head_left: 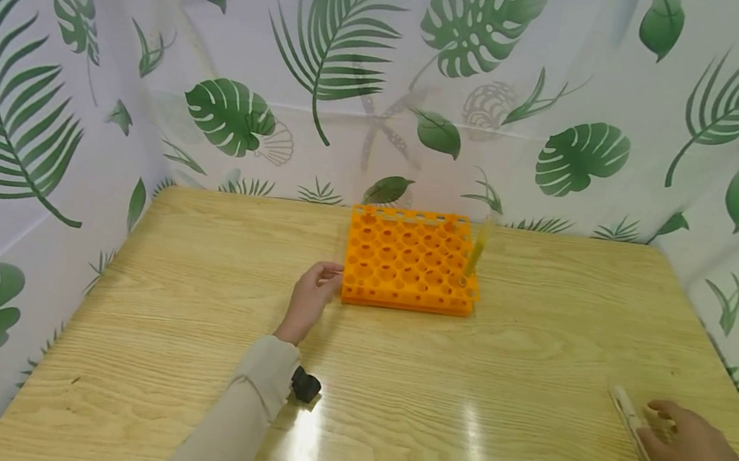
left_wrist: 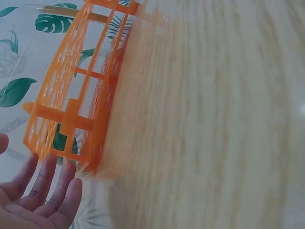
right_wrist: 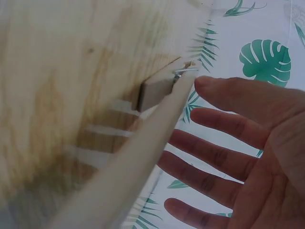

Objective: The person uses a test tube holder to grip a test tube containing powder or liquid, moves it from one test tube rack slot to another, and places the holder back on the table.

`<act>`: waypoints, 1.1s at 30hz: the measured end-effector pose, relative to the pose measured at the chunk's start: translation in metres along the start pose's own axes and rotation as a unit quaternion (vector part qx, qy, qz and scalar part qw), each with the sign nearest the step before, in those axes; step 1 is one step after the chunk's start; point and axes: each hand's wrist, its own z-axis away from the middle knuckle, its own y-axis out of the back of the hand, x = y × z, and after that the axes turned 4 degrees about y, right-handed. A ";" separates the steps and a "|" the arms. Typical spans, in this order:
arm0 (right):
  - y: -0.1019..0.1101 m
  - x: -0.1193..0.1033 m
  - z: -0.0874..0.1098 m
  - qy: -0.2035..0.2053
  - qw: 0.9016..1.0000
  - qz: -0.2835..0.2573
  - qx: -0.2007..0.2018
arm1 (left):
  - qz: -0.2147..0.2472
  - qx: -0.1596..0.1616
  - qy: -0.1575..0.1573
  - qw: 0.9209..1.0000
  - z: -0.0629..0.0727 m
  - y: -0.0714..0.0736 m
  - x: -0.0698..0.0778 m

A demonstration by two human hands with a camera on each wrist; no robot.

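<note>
An orange test tube rack (head_left: 396, 296) stands near the back of the table. One test tube (head_left: 476, 253) with yellow liquid leans in a hole at its right front corner. My left hand (head_left: 314, 297) is at the rack's left end. In the left wrist view its extended fingers (left_wrist: 45, 183) come right up to the rack's end frame (left_wrist: 71, 119). At the right, a wooden test tube clamp (head_left: 629, 410) with a metal spring lies on the table. My right hand (head_left: 695, 455) is beside it, fingers spread, the thumb near the spring end in the right wrist view.
The wood-grain table (head_left: 460, 395) reaches back to a leaf-printed cloth (head_left: 375, 70) that closes in the back and both sides. A small dark speck (head_left: 76, 380) lies at the table's left.
</note>
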 end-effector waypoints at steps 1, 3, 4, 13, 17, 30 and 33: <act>0.000 0.001 0.000 0.000 1.000 -0.004 -0.007 | 0.007 0.000 0.007 1.000 -0.001 -0.001 -0.001; -0.001 0.001 -0.001 -0.004 1.000 -0.006 -0.013 | 0.017 0.000 0.018 1.000 -0.002 -0.001 -0.001; -0.002 0.001 0.000 -0.005 1.000 -0.007 -0.015 | 0.021 -0.001 0.022 1.000 -0.002 -0.002 -0.001; -0.005 0.000 0.002 -0.026 0.996 -0.038 -0.074 | 0.042 -0.015 0.029 0.999 -0.005 -0.008 -0.004; -0.009 0.002 0.003 -0.021 0.996 -0.043 -0.074 | 0.040 -0.015 0.028 0.999 -0.004 -0.010 -0.003; -0.008 -0.001 0.002 -0.033 0.994 -0.052 -0.088 | 0.016 -0.030 0.021 0.999 -0.005 -0.010 -0.005; -0.006 -0.003 0.002 -0.036 0.995 -0.045 -0.082 | 0.016 -0.033 0.023 0.999 -0.007 -0.010 -0.006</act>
